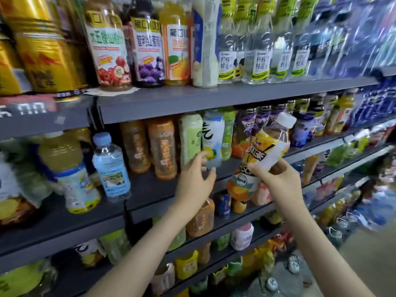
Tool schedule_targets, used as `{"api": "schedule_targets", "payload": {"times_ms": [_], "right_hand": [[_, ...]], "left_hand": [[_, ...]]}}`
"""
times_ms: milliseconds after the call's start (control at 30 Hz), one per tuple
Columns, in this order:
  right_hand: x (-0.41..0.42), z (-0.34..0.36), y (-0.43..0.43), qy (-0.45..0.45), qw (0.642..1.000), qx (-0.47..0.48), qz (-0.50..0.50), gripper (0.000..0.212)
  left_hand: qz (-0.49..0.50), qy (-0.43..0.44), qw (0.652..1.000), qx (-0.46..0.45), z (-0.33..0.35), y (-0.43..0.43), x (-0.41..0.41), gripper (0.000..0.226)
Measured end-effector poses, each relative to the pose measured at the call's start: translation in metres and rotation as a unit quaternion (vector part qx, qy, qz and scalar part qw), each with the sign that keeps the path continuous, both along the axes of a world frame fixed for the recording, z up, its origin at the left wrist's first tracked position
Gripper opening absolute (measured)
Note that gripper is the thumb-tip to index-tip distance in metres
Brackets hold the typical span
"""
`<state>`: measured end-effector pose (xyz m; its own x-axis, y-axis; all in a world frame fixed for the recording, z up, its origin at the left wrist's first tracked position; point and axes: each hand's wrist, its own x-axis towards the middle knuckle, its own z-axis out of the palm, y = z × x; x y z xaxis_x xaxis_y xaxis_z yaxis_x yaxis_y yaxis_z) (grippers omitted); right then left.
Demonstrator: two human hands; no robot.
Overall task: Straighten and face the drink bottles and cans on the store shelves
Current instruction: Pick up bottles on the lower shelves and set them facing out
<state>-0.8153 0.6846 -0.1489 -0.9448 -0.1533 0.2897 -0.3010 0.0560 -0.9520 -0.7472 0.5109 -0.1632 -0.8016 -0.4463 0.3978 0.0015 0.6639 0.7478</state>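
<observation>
Dark grey store shelves (214, 99), packed with drinks, fill the view and run off to the right. In front of the middle shelf (150, 189), a yellow-and-orange labelled bottle (264, 153) with a white cap is held clear of the shelving, tilted so that its cap leans up and to the right. It is gripped round its middle by the right hand (276, 179), whose fingers and thumb are curled about the label.

To its left, the left hand (196, 181) is stretched toward the middle shelf with its fingers spread apart, holding nothing. Its fingertips are at the base of a pale green bottle (189, 138) and a white-and-blue bottle (213, 138), which stand side by side. Because of motion blur, it cannot be told whether either is touched.

Further left on the same shelf, orange tea bottles (162, 148) stand upright. Beyond them is a clear water bottle (111, 166) with a pale blue cap, set forward near the shelf edge.

On the shelf above, gold cans (42, 46) are seen at the far left. They are followed by juice bottles (107, 46) with fruit pictured on their labels, then a row of clear bottles (257, 56) with green-and-white labels.
</observation>
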Motion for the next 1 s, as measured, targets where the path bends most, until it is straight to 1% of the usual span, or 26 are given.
{"api": "schedule_targets", "payload": {"times_ms": [100,233,333,367,433,467,567,733,800,867,900,967,1000], "right_hand": [[-0.035,-0.005,0.012,0.001,1.0,-0.007,-0.001,0.027],[-0.085,-0.013,0.027,-0.003,0.999,-0.026,0.038,0.033],[-0.117,-0.013,0.047,0.0,0.998,-0.022,0.065,0.049],[-0.127,-0.012,0.054,0.003,0.997,-0.018,0.073,0.048],[-0.145,-0.01,0.071,0.008,0.996,-0.015,0.084,0.038],[-0.153,-0.009,0.08,0.008,0.996,-0.015,0.086,0.036],[-0.179,-0.007,0.102,0.004,0.995,-0.027,0.095,0.041],[-0.214,-0.016,0.13,-0.022,0.996,-0.053,0.07,0.034],[-0.224,-0.019,0.14,-0.023,0.996,-0.062,0.059,0.022],[-0.232,-0.023,0.153,-0.023,0.997,-0.06,0.048,0.016],[-0.238,-0.024,0.161,-0.02,0.997,-0.054,0.044,0.017],[-0.249,-0.025,0.178,-0.015,0.998,-0.043,0.032,0.027],[-0.259,-0.027,0.188,-0.016,0.999,-0.041,0.02,0.028]], "left_hand": [[0.023,-0.008,1.0,-0.011,-0.004,0.015,-0.029,0.046],[0.07,-0.011,0.997,-0.01,-0.009,0.035,-0.064,0.049],[0.084,-0.012,0.996,-0.017,-0.01,0.061,-0.091,0.049],[0.085,-0.013,0.996,-0.021,-0.011,0.07,-0.101,0.048],[0.09,-0.008,0.996,-0.014,-0.012,0.088,-0.121,0.047],[0.093,-0.007,0.996,-0.005,-0.012,0.097,-0.129,0.047],[0.096,-0.014,0.995,0.002,-0.018,0.122,-0.148,0.046],[0.055,-0.012,0.998,-0.012,-0.02,0.141,-0.176,0.044],[0.024,-0.011,0.999,-0.02,-0.017,0.145,-0.191,0.046],[-0.002,-0.012,0.999,-0.033,-0.018,0.153,-0.208,0.048],[-0.011,-0.01,0.999,-0.036,-0.019,0.159,-0.217,0.048],[-0.027,-0.007,0.999,-0.037,-0.02,0.175,-0.234,0.049],[-0.036,-0.005,0.999,-0.037,-0.019,0.185,-0.244,0.048]]}}
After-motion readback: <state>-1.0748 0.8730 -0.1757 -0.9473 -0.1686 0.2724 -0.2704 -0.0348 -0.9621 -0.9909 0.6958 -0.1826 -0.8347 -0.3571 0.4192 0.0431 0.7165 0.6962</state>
